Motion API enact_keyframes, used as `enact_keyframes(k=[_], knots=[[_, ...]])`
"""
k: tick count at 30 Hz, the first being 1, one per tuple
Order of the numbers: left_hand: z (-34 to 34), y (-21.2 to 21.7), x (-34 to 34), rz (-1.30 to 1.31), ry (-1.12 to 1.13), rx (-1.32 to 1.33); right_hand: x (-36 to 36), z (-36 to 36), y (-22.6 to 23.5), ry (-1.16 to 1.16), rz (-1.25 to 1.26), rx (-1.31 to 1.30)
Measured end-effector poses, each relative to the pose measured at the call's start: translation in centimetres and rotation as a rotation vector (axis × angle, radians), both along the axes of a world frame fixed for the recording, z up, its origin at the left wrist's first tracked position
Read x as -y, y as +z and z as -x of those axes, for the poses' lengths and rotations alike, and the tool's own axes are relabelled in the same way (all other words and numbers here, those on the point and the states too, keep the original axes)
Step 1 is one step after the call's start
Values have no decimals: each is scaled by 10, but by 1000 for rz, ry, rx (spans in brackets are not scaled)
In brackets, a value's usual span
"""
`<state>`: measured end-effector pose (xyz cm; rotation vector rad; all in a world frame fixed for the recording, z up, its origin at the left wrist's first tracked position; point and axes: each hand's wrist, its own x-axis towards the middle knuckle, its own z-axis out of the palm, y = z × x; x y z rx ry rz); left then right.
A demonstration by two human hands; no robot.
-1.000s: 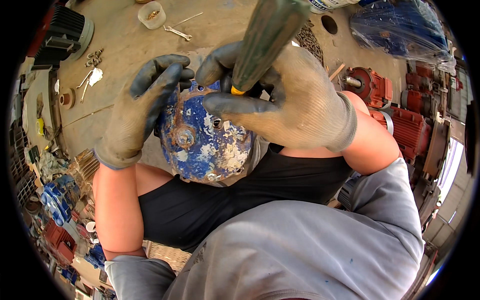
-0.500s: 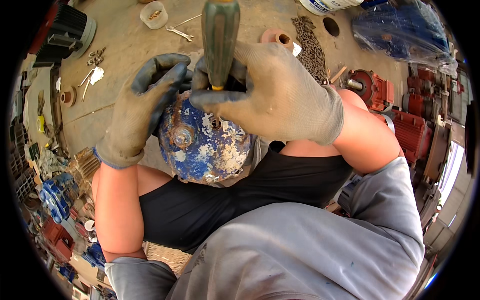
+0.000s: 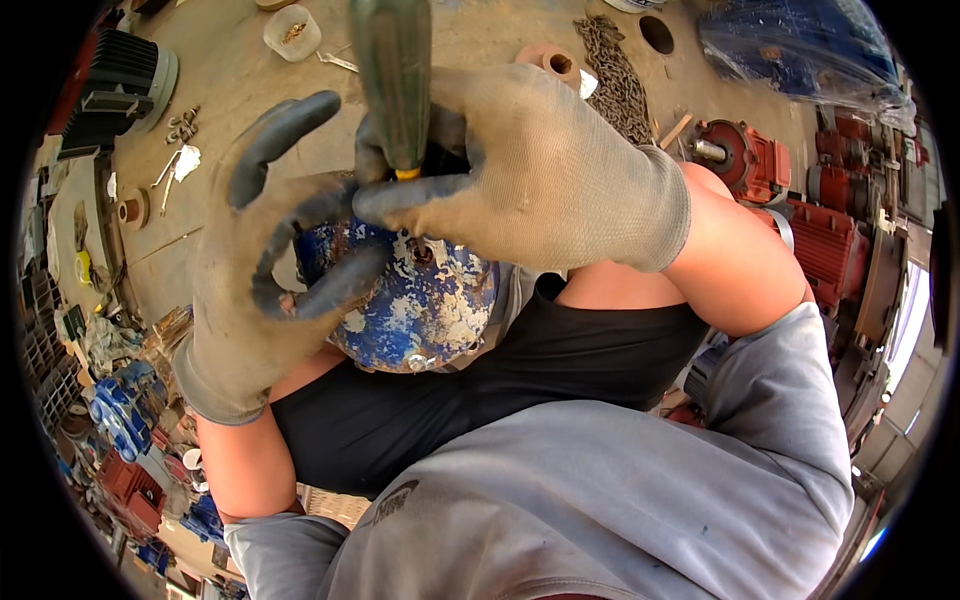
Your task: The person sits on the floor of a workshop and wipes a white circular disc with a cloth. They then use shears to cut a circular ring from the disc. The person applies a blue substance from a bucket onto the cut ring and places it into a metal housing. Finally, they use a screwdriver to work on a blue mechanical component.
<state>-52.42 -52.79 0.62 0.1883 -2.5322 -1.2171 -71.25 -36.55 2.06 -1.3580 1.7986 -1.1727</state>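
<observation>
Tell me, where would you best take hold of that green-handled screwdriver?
By its green handle, from the side, as the right hand does now. The handle stands nearly upright over the blue motor cover, long and round, so fingers wrap it well; the tip is hidden beneath the gloves.

1. A rusty chain (image 3: pixel 612 75) lies heaped on the concrete floor (image 3: pixel 480 40).
2. Just left of the chain sits a terracotta-coloured ring (image 3: pixel 552 62).
3. Well left of the chain stands a clear plastic tub (image 3: pixel 291 31).
4. Right of the chain rest red electric motors (image 3: pixel 800 200).
5. Beyond the chain, blue plastic sheeting (image 3: pixel 790 50) is bundled.
</observation>
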Motion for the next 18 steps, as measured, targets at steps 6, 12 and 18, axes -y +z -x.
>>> enact_keyframes(k=[6,12,18], knots=[[-3,16,-4,181,-69,133,6,-4,-4,35,55,-271],[-2,15,-5,278,-102,147,14,1,4,-62,-92,-242],[-3,19,-13,313,-139,197,12,-2,-3,-43,76,-282]])
